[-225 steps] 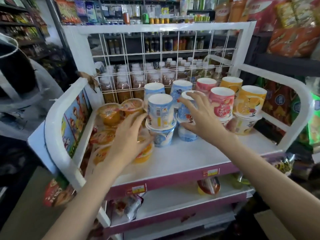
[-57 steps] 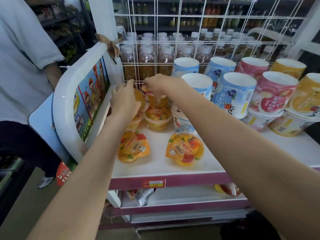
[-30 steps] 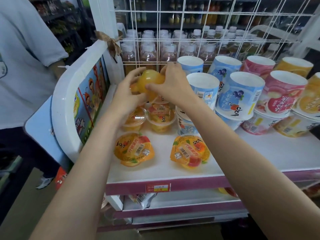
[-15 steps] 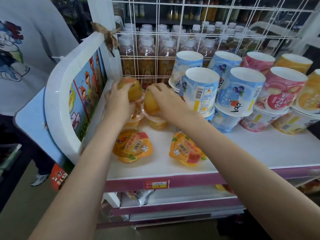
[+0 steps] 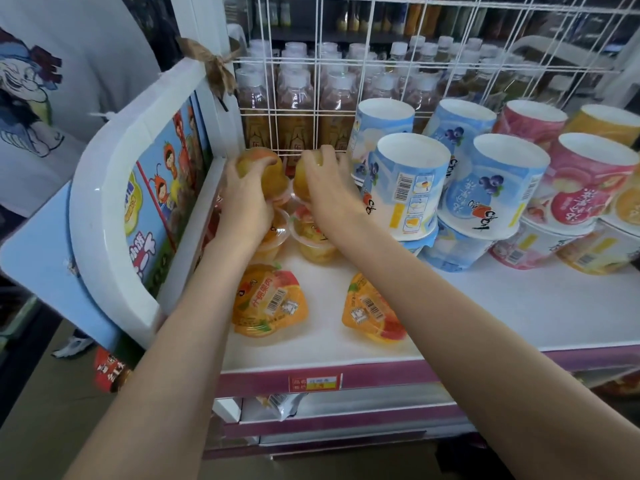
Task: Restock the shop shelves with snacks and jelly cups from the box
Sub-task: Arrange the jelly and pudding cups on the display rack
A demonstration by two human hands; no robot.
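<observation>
Two jelly cups, one per hand, both turned dome-up with the wide rim facing down, long axis near vertical. Left hand (image 5: 247,199) reaches in from below, palm down, fingers curled over the left jelly cup (image 5: 266,169); grip is closed round it, and the cup sits on top of another upright cup stacked beneath. Right hand (image 5: 329,194) lies just beside the left, same palm-down reach, grip curled round the right jelly cup (image 5: 304,171), likewise over a lower fruit cup (image 5: 317,242) standing rim-up. Both held cups sit at the back-left corner of the top shelf (image 5: 502,317), close against the wire grid (image 5: 346,77) with bottles behind it. Nearer the body than either grip, two flat jelly cups (image 5: 270,303) lie label-up on the shelf, well apart from the hands. Right of the right grip, touching its knuckles or nearly so, stand inverted blue tubs (image 5: 408,188), then pink ones.
</observation>
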